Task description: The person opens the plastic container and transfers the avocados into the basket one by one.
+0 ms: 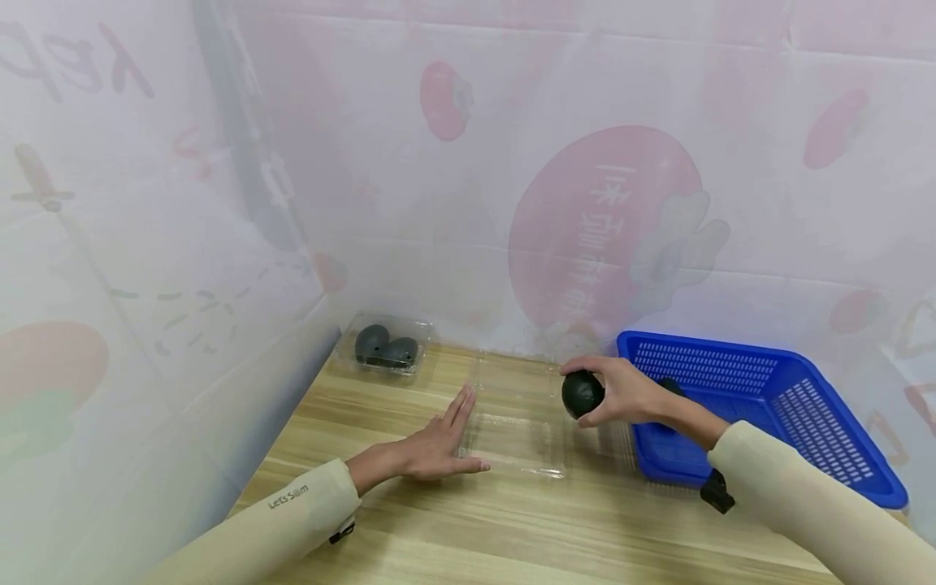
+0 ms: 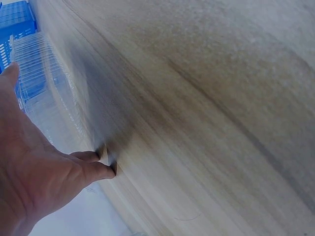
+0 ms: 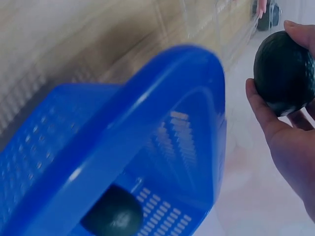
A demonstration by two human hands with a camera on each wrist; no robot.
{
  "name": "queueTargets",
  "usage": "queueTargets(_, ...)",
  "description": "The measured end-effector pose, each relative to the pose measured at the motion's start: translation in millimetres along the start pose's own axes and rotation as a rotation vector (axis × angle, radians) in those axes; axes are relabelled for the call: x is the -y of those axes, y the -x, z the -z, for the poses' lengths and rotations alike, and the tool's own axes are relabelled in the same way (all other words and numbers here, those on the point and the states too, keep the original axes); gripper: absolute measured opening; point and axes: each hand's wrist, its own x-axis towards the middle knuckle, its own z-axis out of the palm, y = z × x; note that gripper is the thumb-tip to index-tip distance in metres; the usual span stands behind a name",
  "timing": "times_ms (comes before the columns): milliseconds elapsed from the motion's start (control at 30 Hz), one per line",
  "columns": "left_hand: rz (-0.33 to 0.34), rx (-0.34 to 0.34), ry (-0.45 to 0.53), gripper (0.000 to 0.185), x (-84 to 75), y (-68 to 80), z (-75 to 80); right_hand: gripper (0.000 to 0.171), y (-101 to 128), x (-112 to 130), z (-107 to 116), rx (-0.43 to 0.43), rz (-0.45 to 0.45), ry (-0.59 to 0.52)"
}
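Observation:
My right hand grips a dark green avocado just above the right edge of an open clear plastic clamshell box; the right wrist view shows the avocado cupped in my fingers. My left hand lies flat on the wooden table, fingers straight, touching the box's left edge. The left wrist view shows the same hand spread beside the clear box.
A blue plastic basket stands at the right and holds another avocado. A shut clear box with two avocados sits at the back left corner. White printed sheets wall in the table at the back and left.

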Motion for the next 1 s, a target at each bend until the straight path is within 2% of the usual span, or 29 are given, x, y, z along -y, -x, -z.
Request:
queueTargets(667, 0.006, -0.001, -0.004, 0.113, 1.7, -0.2, 0.0, 0.075, 18, -29, 34, 0.004, 0.003, 0.021)
queueTargets(1000, 0.005, -0.004, -0.011, 0.113, 1.0, 0.3, 0.6, 0.074, 26, -43, 49, -0.007, -0.054, 0.021)
